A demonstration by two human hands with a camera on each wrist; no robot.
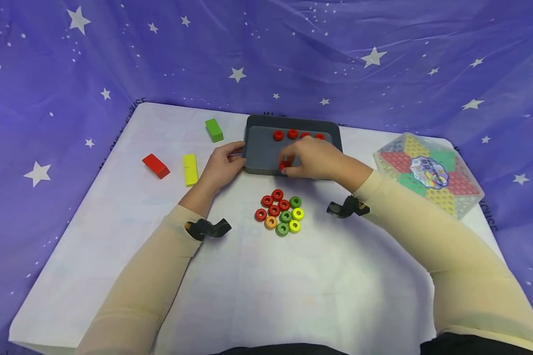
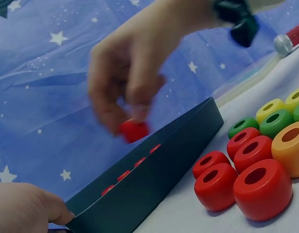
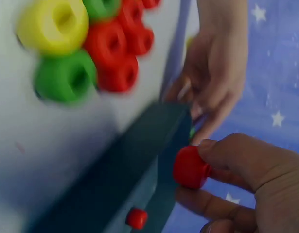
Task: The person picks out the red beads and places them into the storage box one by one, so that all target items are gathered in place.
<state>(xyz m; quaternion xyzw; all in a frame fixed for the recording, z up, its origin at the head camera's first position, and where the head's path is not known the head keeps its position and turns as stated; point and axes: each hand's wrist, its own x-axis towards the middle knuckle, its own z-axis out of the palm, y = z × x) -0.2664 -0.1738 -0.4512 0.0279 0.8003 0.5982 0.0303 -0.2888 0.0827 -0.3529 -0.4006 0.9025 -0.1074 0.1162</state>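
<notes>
A dark grey tray (image 1: 262, 153) stands at the back middle of the table, with several red beads (image 1: 278, 135) in a row along its far side. My right hand (image 1: 315, 158) is over the tray, pinching one red bead (image 3: 190, 167) between thumb and fingers. At the tray's left side, my left hand (image 1: 224, 165) holds the edge, thumb and fingers against the rim. In front of the tray lies a cluster of loose beads with holes: red (image 1: 260, 214), green (image 1: 282, 229), yellow (image 1: 294, 226) and one orange bead (image 1: 271, 222).
Left of the tray are a green block (image 1: 214, 130), a yellow block (image 1: 190, 170) and a red block (image 1: 156, 166). A hexagonal box (image 1: 428, 172) with a coloured star pattern sits at the right. A purple starry cloth (image 1: 266, 54) hangs behind the white table (image 1: 248, 296).
</notes>
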